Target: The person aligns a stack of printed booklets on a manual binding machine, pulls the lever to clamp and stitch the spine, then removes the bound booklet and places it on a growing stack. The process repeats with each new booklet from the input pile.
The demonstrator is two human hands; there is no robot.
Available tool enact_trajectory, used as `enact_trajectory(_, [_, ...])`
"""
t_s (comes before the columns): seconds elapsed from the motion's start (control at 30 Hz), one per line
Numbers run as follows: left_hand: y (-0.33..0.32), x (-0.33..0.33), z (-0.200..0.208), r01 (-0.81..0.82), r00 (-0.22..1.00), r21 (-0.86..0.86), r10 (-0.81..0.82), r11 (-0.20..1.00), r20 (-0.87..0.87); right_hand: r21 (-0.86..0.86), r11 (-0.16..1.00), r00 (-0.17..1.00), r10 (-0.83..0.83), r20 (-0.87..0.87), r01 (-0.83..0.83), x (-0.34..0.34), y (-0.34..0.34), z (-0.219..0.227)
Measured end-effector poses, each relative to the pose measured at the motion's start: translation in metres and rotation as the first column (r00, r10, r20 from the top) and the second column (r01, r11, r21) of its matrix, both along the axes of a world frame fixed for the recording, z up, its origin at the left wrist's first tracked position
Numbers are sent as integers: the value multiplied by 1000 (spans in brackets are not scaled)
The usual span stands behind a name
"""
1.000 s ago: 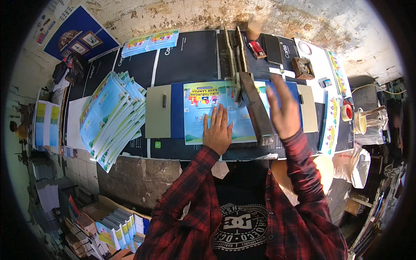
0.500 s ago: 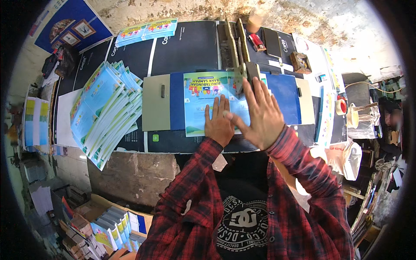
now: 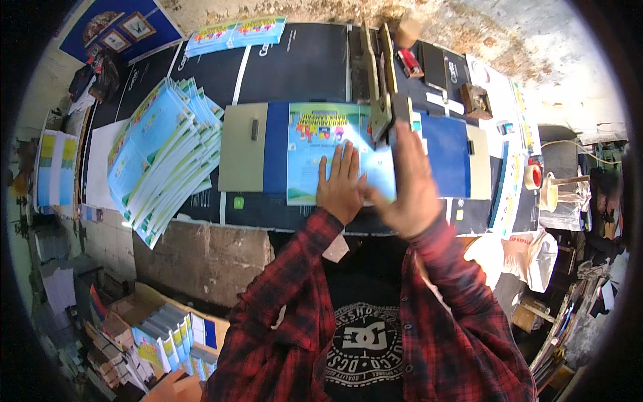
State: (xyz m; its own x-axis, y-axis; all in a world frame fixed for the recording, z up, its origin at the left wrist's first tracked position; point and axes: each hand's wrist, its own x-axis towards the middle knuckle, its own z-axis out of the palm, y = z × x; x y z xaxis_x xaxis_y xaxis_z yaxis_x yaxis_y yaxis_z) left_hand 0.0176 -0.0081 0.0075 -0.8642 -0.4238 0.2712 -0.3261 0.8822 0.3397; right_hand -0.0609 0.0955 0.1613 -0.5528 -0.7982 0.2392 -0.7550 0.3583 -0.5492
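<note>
My left hand lies flat with its fingers extended on a printed light-blue cover sheet. That sheet rests on a blue panel with beige end boards. My right hand, smeared by motion, is over the sheet's right part, its fingers stretched out and nothing seen in them. Just beyond its fingertips is the dark head of a long-armed device that looks like a stapler. Part of the sheet is hidden under my hands and this head.
A fanned pile of printed sheets lies at the left, with another stack at the far edge. At the right are a wooden box, a red pack, a dark flat case and a tape roll. Booklets fill a carton below left.
My right hand has turned more edge-on, its fingers closer together, and is now blurred. My left hand stays flat on the sheet. The whole view has shifted slightly.
</note>
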Motion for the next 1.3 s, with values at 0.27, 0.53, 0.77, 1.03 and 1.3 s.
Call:
enact_trajectory(0.27, [2,2,-1,11,1000,-3,-11,1000,14,-100,909,721,-251,647,406,-106,57,-69])
enact_trajectory(0.53, [-2,9,-3,4,1000,-2,-4,1000,23,-202,850,658,-204,725,487,-107,86,-175])
enact_trajectory(0.77, [-29,32,0,-17,999,-36,18,999,35,-221,937,824,-108,556,271,-93,68,-179])
enact_trajectory(1.03, [-51,47,-2,-11,1000,-31,12,999,26,31,972,743,-200,639,234,-89,58,-184])
enact_trajectory(1.3, [-108,18,21,89,995,-53,-91,995,-41,39,963,706,-224,672,268,-82,50,-164])
